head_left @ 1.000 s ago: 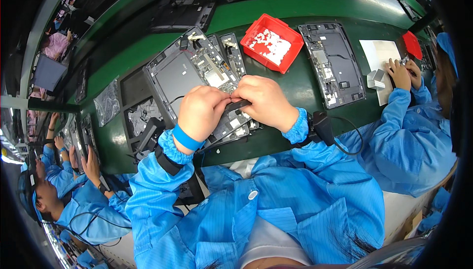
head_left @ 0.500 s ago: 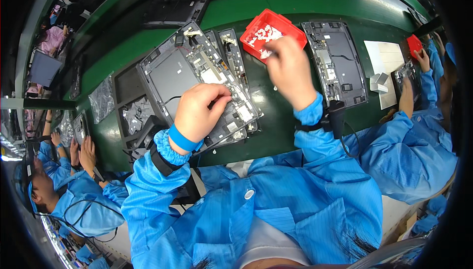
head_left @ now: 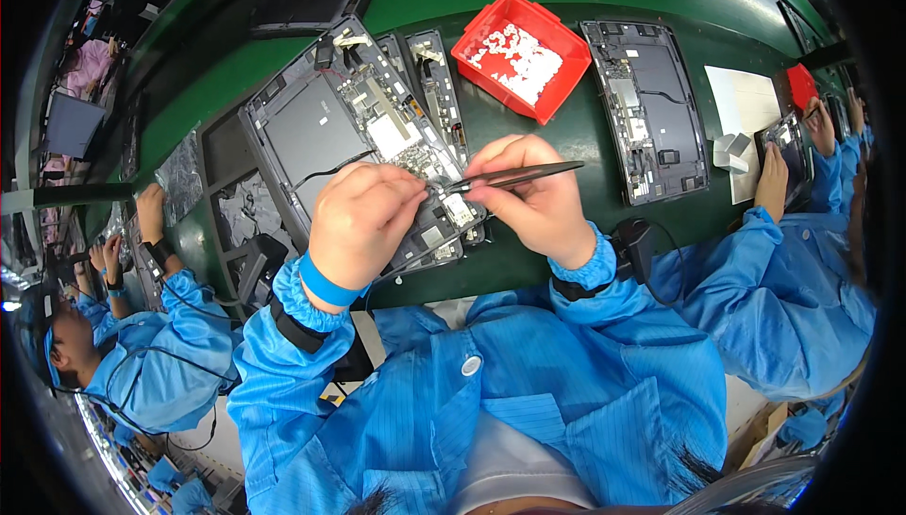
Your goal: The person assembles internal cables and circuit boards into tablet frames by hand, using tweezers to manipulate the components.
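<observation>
A dark grey device chassis [head_left: 316, 133] with exposed circuit boards lies tilted on top of similar chassis in front of me. My left hand [head_left: 361, 218], a blue band at its wrist, is over its lower right part with thumb and fingertips pinched. Whatever they hold, if anything, is too small to make out. My right hand [head_left: 543, 208] grips black tweezers [head_left: 528, 174], whose tips reach the left fingertips just above the board. Beyond my right hand stands a red bin [head_left: 563, 90] with many small white pieces in it.
Another open chassis [head_left: 668, 123] lies to the right of the bin. At left is a dark compartmented tray [head_left: 226, 161] beside clear plastic wrap [head_left: 179, 175]. A co-worker's hand [head_left: 772, 185] is at a device on the far right; another co-worker's hand [head_left: 151, 213] is on the left.
My right hand has come from the red bin down to my left hand, and the tweezers now show clearly in it. The left hand stays pinched over the board.
</observation>
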Tool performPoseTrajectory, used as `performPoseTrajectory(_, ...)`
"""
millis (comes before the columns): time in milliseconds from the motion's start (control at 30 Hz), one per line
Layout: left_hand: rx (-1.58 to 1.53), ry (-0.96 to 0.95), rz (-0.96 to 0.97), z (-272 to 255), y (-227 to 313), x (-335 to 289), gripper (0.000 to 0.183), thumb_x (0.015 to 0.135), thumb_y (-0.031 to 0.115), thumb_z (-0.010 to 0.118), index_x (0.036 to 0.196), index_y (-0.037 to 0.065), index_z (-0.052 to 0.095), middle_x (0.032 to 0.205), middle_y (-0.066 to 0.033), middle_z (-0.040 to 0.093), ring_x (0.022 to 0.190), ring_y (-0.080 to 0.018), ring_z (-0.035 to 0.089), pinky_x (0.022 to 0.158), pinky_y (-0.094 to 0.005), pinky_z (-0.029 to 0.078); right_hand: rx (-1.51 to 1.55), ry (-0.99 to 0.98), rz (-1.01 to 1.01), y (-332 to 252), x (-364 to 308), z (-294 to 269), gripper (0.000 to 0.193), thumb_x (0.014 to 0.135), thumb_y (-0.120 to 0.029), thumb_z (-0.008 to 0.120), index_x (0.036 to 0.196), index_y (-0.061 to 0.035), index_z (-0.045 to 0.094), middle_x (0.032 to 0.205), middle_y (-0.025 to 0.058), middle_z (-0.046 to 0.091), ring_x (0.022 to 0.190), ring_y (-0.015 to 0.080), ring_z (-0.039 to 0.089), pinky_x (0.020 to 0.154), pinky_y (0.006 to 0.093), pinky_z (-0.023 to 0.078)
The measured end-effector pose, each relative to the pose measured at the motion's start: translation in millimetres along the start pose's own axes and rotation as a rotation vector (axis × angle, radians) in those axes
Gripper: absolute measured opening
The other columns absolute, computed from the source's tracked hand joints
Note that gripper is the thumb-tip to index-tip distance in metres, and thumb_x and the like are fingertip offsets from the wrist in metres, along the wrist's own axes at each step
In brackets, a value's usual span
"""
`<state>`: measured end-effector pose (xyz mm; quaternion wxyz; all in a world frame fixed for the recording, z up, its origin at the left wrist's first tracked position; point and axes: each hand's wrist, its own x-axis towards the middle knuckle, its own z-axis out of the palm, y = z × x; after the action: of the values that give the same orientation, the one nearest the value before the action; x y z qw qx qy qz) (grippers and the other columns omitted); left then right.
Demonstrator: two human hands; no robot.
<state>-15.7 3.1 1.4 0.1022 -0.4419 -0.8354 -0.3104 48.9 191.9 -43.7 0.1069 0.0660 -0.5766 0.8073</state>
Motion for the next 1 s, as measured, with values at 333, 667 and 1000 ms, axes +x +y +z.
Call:
performPoseTrajectory(333,-0.085,0.0,-0.079,-1.5,5.6,-1.7,0.018,0.062,-0.004,0.072,0.076,0.003,0.064,0.078,-0.0085,0.066,0.071,-0.0236,0.062,0.063,-0.0314,0.049,-0.252,-0.048,-0.115,2.5,5.3,1.6,0.021,0.068,-0.002,0.076,0.084,0.0014,0.062,0.087,0.0103,0.063,0.076,0.0156,0.063,0.064,0.0254,0.051)
performPoseTrajectory(667,-0.037,-0.019,-0.011,0.0,8.7,-8.6,0.019,0.062,-0.004,0.072,0.077,0.003,0.064,0.078,-0.0091,0.065,0.071,-0.0252,0.061,0.064,-0.0329,0.049,-0.438,-0.023,-0.279,1.8,4.7,5.2,0.02,0.066,-0.002,0.076,0.081,0.0002,0.063,0.082,0.0107,0.065,0.07,0.0168,0.063,0.06,0.0253,0.051)
performPoseTrajectory(1000,-0.062,0.003,-0.073,0.2,6.8,-7.2,0.02,0.061,-0.004,0.072,0.078,0.003,0.063,0.078,-0.0092,0.064,0.071,-0.025,0.061,0.064,-0.0324,0.049,-0.509,-0.098,-0.389,6.7,9.3,0.3,0.02,0.064,-0.004,0.078,0.078,-0.0015,0.063,0.079,0.0087,0.065,0.068,0.0202,0.063,0.058,0.0283,0.048)
